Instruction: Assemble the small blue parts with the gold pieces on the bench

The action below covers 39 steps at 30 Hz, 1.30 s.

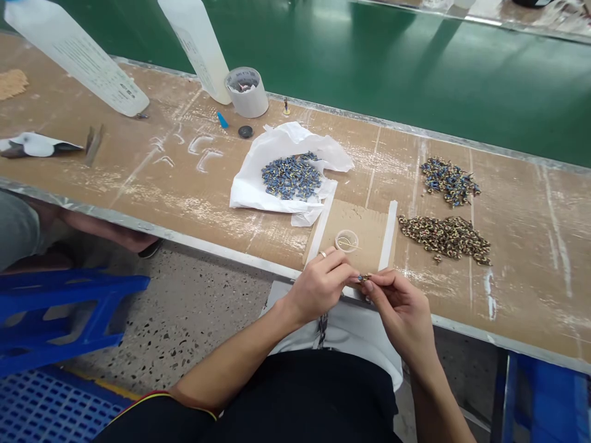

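At the table's front edge, my left hand (323, 283) and my right hand (402, 306) meet fingertip to fingertip. My left fingers pinch the blue end of a tiny figure-like part (361, 279); its brownish-gold end is between my right thumb and fingers. Whether it is one piece or two pressed together, I cannot tell. Just beyond my left hand, a small clear cup (346, 241) stands on a cardboard sheet (362, 218) edged with white tape. Small blue-and-yellow parts (292, 177) lie heaped on crumpled white paper (244, 184).
On the right lie a pile of brown-and-gold pieces (446, 237) and a pile of blue-and-gold pieces (449, 179). Two white bottles (78, 58), a tape roll (253, 101) and a black cap (245, 131) are toward the back left. A blue stool (69, 307) and another person's leg (101, 231) are at left.
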Each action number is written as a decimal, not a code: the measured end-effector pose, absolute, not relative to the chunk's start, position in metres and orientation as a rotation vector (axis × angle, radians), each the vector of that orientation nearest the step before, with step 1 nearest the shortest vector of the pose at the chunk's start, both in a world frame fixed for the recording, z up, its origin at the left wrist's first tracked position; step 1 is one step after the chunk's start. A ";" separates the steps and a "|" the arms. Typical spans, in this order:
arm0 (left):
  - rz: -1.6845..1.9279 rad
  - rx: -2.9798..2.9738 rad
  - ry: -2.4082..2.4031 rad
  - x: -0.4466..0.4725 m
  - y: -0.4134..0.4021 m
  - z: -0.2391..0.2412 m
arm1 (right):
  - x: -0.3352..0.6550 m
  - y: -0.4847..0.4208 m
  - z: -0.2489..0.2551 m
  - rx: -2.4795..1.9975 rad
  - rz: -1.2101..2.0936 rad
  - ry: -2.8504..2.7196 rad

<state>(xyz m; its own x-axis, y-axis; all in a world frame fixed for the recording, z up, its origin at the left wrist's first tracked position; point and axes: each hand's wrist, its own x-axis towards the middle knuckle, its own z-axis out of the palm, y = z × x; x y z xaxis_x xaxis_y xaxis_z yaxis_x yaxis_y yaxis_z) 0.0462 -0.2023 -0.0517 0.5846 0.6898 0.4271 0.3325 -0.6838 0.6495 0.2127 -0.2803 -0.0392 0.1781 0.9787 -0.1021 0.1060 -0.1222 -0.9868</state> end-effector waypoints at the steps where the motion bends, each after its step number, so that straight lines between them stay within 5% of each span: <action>1: 0.930 2.346 0.818 0.047 -0.203 -0.052 | 0.213 -0.281 -0.039 -1.475 1.100 -1.128; 19: 0.787 2.394 0.693 0.045 -0.201 -0.055 | 0.218 -0.271 -0.029 -1.660 0.977 -1.576; 39: 0.661 2.250 0.584 0.034 -0.190 -0.043 | 0.208 -0.285 -0.038 -1.440 1.088 -1.057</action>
